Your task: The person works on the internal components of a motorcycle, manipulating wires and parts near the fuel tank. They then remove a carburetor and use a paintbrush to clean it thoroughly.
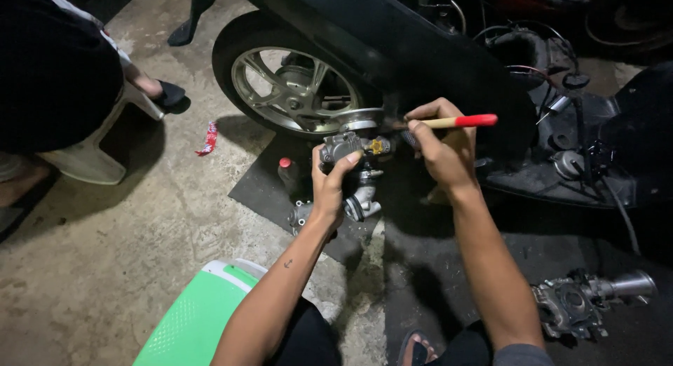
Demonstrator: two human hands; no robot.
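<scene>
My left hand (pixel 329 187) grips a grey metal engine part (pixel 348 146), a carburettor-like body with a yellow fitting, held up above the floor. My right hand (pixel 442 145) holds a paintbrush (pixel 449 121) with a pale wooden handle and a red end. The bristle end points left at the metal part. Both hands are in front of a scooter wheel (pixel 294 89).
A dark mat (pixel 263 187) lies under the wheel with a small red-capped bottle (pixel 286 171) and another metal piece (pixel 303 213). A second metal assembly (pixel 589 303) lies at the lower right. A green stool (pixel 200 313) is beside my leg. Another person sits at the left on a white chair (pixel 87 156).
</scene>
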